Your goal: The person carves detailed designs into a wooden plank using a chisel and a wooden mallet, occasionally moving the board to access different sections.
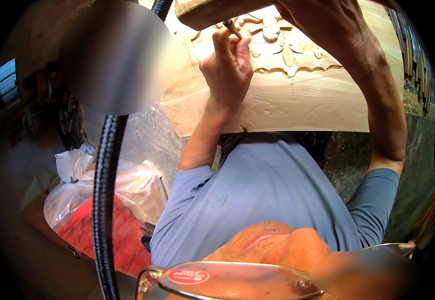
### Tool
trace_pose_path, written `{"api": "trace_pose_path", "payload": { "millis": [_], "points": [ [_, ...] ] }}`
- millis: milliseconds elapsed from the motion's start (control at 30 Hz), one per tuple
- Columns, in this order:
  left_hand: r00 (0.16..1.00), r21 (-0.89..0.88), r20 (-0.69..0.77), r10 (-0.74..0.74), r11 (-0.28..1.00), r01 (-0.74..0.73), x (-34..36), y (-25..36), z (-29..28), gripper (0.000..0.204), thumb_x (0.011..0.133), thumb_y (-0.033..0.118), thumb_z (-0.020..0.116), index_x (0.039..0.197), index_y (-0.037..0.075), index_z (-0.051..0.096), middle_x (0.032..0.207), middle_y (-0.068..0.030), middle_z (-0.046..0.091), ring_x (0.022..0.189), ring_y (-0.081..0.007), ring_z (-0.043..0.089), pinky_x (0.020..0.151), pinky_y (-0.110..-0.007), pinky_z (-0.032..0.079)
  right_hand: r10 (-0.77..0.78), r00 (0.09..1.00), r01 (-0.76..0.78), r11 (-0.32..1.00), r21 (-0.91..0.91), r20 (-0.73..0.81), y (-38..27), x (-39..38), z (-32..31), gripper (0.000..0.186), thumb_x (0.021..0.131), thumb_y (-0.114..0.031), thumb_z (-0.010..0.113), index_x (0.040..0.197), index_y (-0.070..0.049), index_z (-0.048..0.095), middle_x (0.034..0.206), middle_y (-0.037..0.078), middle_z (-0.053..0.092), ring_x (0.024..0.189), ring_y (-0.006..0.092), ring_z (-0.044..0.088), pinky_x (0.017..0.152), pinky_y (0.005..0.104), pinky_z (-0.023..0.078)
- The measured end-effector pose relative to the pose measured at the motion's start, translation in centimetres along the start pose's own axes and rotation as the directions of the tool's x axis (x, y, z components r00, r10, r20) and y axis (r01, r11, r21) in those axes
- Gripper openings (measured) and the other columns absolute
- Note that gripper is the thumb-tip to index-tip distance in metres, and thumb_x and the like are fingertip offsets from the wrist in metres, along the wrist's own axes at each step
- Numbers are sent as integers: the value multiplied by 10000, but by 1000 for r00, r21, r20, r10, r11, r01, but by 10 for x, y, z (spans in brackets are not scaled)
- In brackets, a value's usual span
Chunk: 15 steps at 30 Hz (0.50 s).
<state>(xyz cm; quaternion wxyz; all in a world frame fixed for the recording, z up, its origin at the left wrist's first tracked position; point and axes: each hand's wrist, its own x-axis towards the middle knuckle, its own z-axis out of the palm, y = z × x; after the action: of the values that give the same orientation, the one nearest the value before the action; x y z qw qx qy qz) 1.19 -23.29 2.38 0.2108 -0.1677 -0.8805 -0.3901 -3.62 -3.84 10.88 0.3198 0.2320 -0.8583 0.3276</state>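
Observation:
My left hand (227,72) is closed around a slim carving chisel (232,28), thumb and fingers pinched near its shaft. The chisel stands tilted over a pale wooden board (297,102), by the edge of its carved relief of leaf and flower shapes (288,52). Above the chisel's upper end is a thick wooden mallet (210,12). My right hand (310,12), partly cut off by the top edge, appears to grip this mallet, though most of its fingers are out of sight. My right forearm arches over the board's right side.
Several long, thin tools (413,57) lie in a row beyond the board's right edge, near scattered wood chips. A knotted clear plastic bag (70,187) and a red sack (102,232) stand low on the left. A black braided cable (108,195) hangs down the left side.

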Motion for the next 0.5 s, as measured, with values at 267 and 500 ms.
{"api": "trace_pose_path", "payload": {
  "millis": [267,500],
  "points": [
    [960,-351,15,-278,898,266,7,1,4,134,1044,-12,611,1134,-52,519,802,-155,775,761,-160,773,680,-301,641,50,998,-49,999,21,-28,6,-5,-12,495,848,-36,787,1330,-107,705,1025,100,785,846,200,759,707,321,609],
    [998,38,-30,50,998,-49,-5,-11,10,184,973,42,732,1059,49,570,735,-89,724,593,-232,726,535,-344,527,30,999,-28,997,67,-30,11,-6,1,481,847,-32,781,1318,-100,708,1004,95,782,824,191,751,690,313,605]
  ]
}}
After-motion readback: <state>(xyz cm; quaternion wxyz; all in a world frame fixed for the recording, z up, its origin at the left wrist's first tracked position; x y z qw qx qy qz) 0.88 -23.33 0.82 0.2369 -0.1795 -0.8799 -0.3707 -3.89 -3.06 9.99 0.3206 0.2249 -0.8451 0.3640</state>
